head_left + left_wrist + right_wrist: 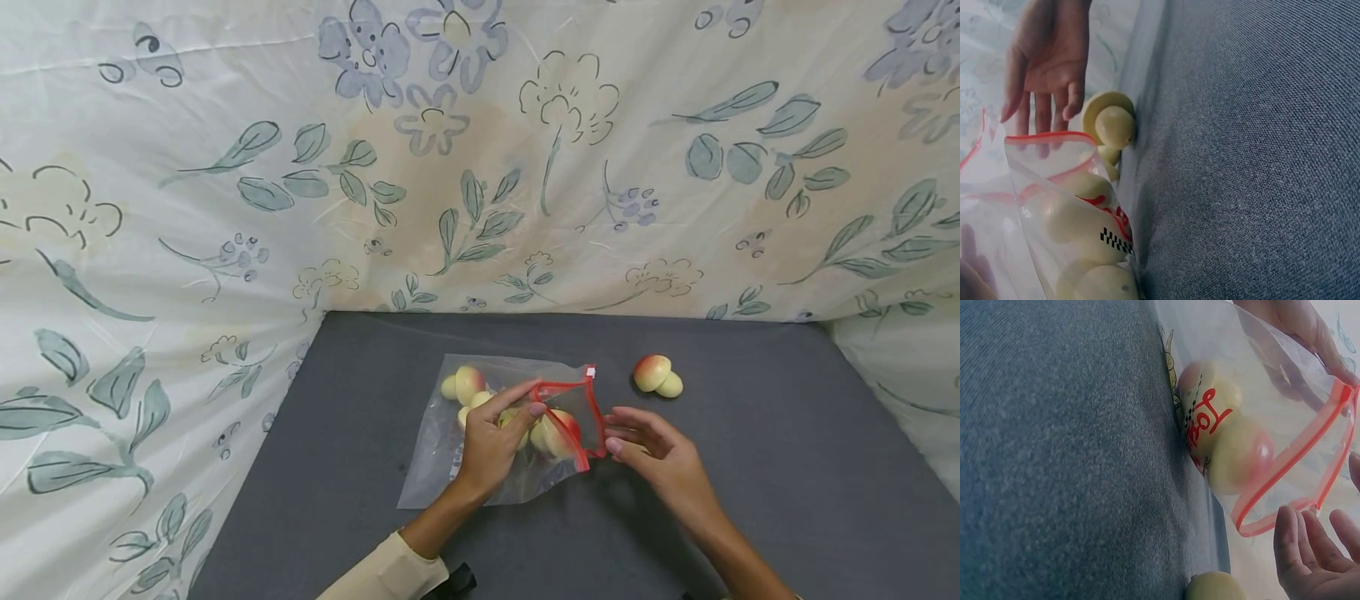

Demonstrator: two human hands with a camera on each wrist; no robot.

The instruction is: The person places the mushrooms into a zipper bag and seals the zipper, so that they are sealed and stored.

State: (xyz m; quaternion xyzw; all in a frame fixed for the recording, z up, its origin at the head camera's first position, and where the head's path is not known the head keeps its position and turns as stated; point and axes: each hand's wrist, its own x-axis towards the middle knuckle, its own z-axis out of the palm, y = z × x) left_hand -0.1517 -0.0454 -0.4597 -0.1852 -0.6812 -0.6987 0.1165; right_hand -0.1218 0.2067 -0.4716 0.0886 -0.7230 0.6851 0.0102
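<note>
A clear zip bag (427,471) with a red seal lies on the dark table, its mouth spread toward the right. My left hand (489,446) pinches one lip of the mouth between thumb and fingers. Inside sit several cream-and-red mushroom-shaped pieces (561,435), also seen through the plastic in the right wrist view, behind red lettering (1207,419). Beside the opening is my right hand (663,458), palm turned toward the bag, fingers loosely extended and holding nothing. Its fingertips are right at the red seal (1272,472). One loose mushroom-shaped piece (654,375) lies beyond the right hand.
The dark grey table cloth (352,392) runs under everything. A pale floral curtain (480,233) hangs behind the table and along its sides. A small black object (453,581) shows by the left sleeve (397,571).
</note>
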